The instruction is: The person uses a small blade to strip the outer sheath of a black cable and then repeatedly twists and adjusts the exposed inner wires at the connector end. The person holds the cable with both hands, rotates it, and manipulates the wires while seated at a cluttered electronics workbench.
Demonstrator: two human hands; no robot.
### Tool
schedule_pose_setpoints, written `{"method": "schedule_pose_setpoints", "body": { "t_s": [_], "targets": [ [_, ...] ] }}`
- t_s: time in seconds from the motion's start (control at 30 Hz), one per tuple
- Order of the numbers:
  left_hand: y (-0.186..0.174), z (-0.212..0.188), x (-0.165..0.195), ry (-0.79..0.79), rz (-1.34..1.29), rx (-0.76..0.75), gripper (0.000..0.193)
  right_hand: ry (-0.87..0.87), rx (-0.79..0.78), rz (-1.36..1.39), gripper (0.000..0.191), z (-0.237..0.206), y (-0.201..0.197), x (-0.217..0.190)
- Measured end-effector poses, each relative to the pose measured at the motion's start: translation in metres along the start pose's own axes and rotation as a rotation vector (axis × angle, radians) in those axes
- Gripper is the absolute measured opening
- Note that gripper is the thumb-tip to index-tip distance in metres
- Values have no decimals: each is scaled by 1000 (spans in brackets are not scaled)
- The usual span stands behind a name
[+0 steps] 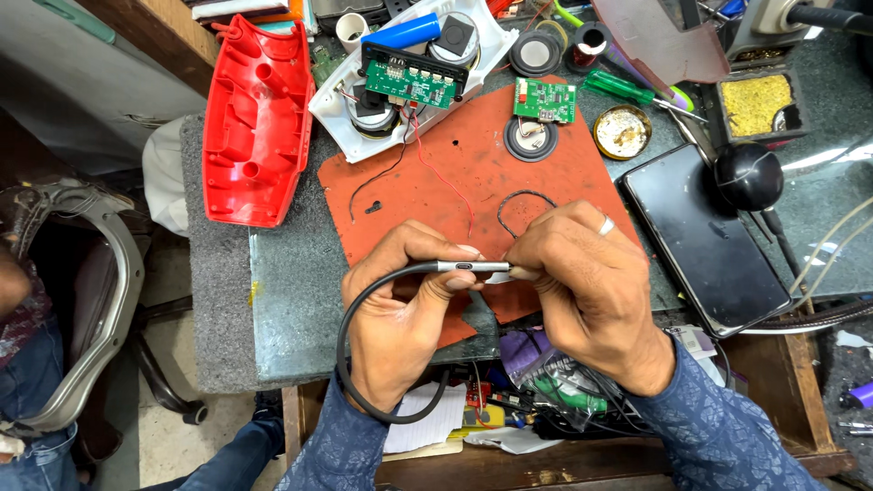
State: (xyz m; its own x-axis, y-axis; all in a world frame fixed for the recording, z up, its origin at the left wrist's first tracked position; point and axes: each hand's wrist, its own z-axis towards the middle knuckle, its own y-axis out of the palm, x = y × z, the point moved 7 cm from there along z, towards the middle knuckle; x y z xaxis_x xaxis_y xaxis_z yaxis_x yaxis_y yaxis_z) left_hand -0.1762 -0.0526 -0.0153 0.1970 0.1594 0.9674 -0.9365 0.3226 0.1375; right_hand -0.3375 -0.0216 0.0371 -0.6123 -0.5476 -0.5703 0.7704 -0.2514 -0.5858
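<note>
We observe a cluttered repair bench topped by a grey stone slab [300,300], with a worn red work mat [473,173] laid over its middle. Above the mat, both hands meet on a dark grey cable [350,314] ending in a slim silver connector [473,266]. The left hand [400,309] is closed around the cable just behind the connector, thumb pressing on the metal sleeve; the cable loops down from this grip, round the wrist and back under the palm. The right hand [582,291], wearing a ring, is pinched shut on the connector's tip, fingertips touching the end opposite the left thumb. Just beyond the grip a thin black wire loop [523,205] lies on the mat. Further beyond, we note an opened white housing [332,109] carrying a green circuit board [409,82] and a blue cylindrical cell [400,32]; left of that lies a red plastic shell [255,118]. A smaller green board [544,100] and a round speaker [530,138] sit beyond the right hand. To the right of the grip rests a dark phone [705,236], screen off, and beyond it a round tin [622,131]. Below the hands a clear bag of small parts [555,377] occupies an open drawer.
</note>
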Motion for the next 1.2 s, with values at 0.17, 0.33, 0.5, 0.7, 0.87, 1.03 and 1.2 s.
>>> {"method": "schedule_pose_setpoints", "body": {
  "t_s": [0.17, 0.33, 0.5, 0.7, 0.87, 1.03, 1.2],
  "targets": [
    [0, -1, 1, 7, 53, 17, 12, 5, 3, -3, 24, 0, 1, 0],
    [0, -1, 3, 11, 62, 15, 14, 7, 1, -2, 25, -1, 2, 1],
    [1, -1, 3, 1, 64, 2, 11, 1, -6, 12, 25, -2, 1, 1],
    [-2, 1, -3, -90, -79, 10, 11, 32, -9, 31, 17, 3, 3, 2],
    [-2, 6, -10, -154, -198, 12, 17, 129, -1, 80, 3, 2, 5, 9],
    [-9, 9, -7, -105, -162, 64, 20, 243, 2, 244, 25, -4, 2, 22],
    [-17, 11, 1, -30, -159, 145, 23, 277, 109, 502, 38, -8, 2, 34]
  ]
}}
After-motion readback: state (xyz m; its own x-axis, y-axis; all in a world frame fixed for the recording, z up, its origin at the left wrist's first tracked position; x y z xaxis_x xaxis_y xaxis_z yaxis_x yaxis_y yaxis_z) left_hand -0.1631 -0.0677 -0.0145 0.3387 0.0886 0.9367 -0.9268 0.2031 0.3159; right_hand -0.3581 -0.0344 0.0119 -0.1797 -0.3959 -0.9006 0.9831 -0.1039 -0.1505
